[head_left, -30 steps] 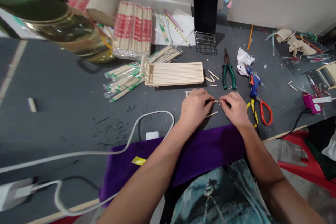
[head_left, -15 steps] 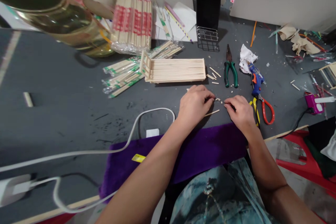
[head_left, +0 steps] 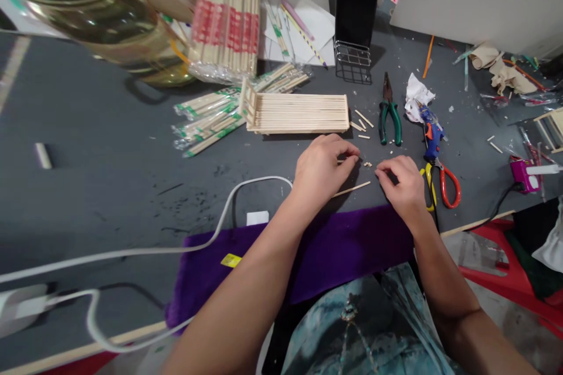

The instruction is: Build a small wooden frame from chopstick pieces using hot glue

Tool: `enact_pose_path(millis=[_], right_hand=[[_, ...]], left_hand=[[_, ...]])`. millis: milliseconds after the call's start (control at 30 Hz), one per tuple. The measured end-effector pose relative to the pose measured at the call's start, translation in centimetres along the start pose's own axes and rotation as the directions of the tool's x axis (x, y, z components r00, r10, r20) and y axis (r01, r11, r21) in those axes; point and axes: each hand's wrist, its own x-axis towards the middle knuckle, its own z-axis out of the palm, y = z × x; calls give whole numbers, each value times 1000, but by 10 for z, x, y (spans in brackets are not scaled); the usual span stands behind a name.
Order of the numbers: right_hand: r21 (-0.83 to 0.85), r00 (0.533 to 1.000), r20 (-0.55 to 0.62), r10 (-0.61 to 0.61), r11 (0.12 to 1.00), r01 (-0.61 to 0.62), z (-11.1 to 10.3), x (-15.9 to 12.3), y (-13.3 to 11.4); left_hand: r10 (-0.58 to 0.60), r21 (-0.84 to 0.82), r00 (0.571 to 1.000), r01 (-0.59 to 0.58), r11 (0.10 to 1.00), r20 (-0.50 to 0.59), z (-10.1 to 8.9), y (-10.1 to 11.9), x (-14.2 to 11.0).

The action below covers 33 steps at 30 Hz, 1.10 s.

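My left hand rests on the grey table, thumb and forefinger curved and slightly apart, nothing seen held between the tips. Part of a thin wooden piece shows under its palm. Just right of it lie tiny cut wooden bits. Beyond them is my right hand, thumb and forefinger tips together in a pinch; whatever sits between them is too small to make out. A thin wooden stick lies below the bits. Behind my hands is a small slatted bench-like model made of sticks, with a raised frame at its left end.
Short stick offcuts, green-handled pliers, a blue glue gun and red-and-yellow-handled pliers lie rightward. Wrapped chopsticks, a large bottle and a black phone stand behind. A white cable crosses left over purple cloth.
My right hand has drawn back to the right from the tiny wooden bits. My left hand's fingers have parted and moved slightly left, leaving the bits on the table. The view has shifted a little.
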Motion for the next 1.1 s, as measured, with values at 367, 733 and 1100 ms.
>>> enact_pose_path(millis=[367,733,1100], right_hand=[[31,963,-129,-236,970,242,-17,24,-29],[-29,998,37,54,998,-53,-30,-2,3],[-58,992,123,14,998,-7,-13,-3,7]], left_hand=[[-102,-684,959,261,681,265,-6,9,-1],[-174,-552,983,173,816,52,-8,2,1],[-107,-267,991,124,956,80,-1,-8,1]])
